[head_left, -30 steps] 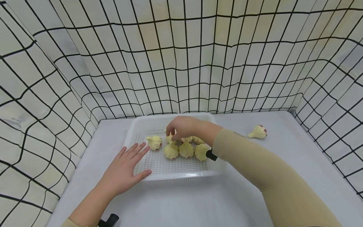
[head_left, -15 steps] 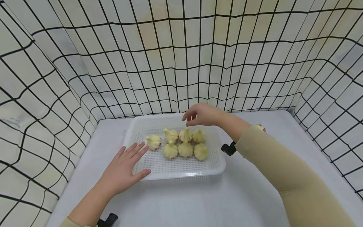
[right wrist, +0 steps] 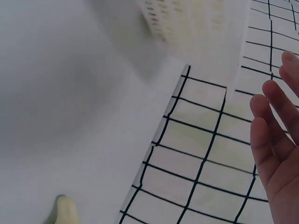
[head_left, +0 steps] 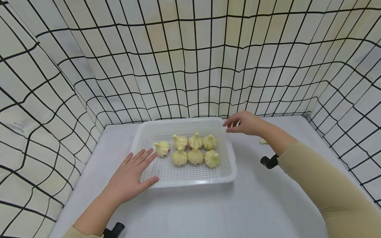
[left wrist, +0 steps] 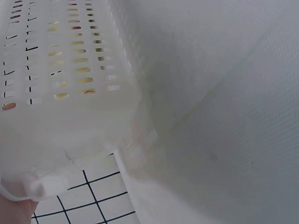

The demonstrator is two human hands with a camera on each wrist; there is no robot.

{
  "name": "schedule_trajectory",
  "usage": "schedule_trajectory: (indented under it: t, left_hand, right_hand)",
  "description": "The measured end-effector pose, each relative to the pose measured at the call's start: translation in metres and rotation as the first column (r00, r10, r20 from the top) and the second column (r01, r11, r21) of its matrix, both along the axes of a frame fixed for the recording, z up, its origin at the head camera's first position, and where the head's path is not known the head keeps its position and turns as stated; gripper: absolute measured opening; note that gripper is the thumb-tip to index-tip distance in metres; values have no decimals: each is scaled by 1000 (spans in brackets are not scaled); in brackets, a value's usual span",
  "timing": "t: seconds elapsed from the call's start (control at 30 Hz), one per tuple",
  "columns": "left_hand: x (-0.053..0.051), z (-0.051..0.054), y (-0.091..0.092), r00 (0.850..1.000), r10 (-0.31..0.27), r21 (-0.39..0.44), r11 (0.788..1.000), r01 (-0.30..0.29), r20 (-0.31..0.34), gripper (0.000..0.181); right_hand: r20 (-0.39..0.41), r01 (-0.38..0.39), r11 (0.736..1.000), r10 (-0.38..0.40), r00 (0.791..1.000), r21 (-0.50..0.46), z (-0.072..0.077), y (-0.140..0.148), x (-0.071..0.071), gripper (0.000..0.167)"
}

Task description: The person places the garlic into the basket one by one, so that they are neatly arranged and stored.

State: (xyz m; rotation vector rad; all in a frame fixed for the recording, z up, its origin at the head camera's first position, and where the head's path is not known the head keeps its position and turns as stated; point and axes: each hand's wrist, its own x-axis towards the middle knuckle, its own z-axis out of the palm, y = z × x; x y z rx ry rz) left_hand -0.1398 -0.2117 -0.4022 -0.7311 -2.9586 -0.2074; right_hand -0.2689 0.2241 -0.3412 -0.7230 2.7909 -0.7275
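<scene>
Several pale garlic bulbs (head_left: pixel 195 156) lie in a white perforated plastic basket (head_left: pixel 190 182), most of them grouped in two rows. One garlic bulb (head_left: pixel 162 148) sits apart at the left, close to the fingertips of my left hand (head_left: pixel 131 180). That hand rests with straight, spread fingers at the basket's left rim. Just off the back right corner of the basket is my right hand (head_left: pixel 244 123), loosely bent and holding nothing. Another garlic bulb (head_left: pixel 263 141) lies on the table to the right, mostly hidden by my right forearm; its stem (right wrist: pixel 67 211) shows in the right wrist view.
A white-covered table (head_left: pixel 202 211) carries the basket. Black netting (head_left: pixel 208 66) over white walls encloses the back and both sides. Black wrist-camera mounts (head_left: pixel 269 162) stick out near the sleeves.
My right hand has moved right, from above the garlic bulbs to beyond the basket's back right corner, uncovering the bulbs. The forearm now covers most of the outer bulb. My left hand stays put.
</scene>
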Motion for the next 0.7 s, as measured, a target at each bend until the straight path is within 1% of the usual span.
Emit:
schedule_trajectory:
  t: [0.13, 0.27, 0.4, 0.5, 0.6, 0.7]
  left_hand:
    - [0, 0, 0, 1000, 3, -2, 1000, -3, 10, 82]
    - [0, -2, 0, 1000, 7, -3, 1000, -7, 6, 82]
    - [0, -3, 0, 1000, 10, -7, 1000, -10, 3, 82]
    - [0, -3, 0, 1000, 11, -10, 1000, -11, 2, 82]
    - [0, -2, 0, 1000, 10, -9, 1000, -10, -2, 83]
    - [0, -2, 0, 1000, 10, -7, 1000, -10, -5, 83]
  right_hand:
    - [8, 58, 998, -58, 998, 14, -12, 30, 6, 28]
    - [10, 112, 993, -112, 994, 41, -21, 60, 13, 30]
    - [26, 172, 983, -174, 984, 68, -29, 90, 21, 32]
    - [45, 225, 971, -229, 972, 75, -34, 111, 27, 33]
    - [39, 261, 962, -265, 964, 84, -38, 128, 32, 36]
    - [15, 275, 957, -278, 961, 92, -41, 139, 34, 38]
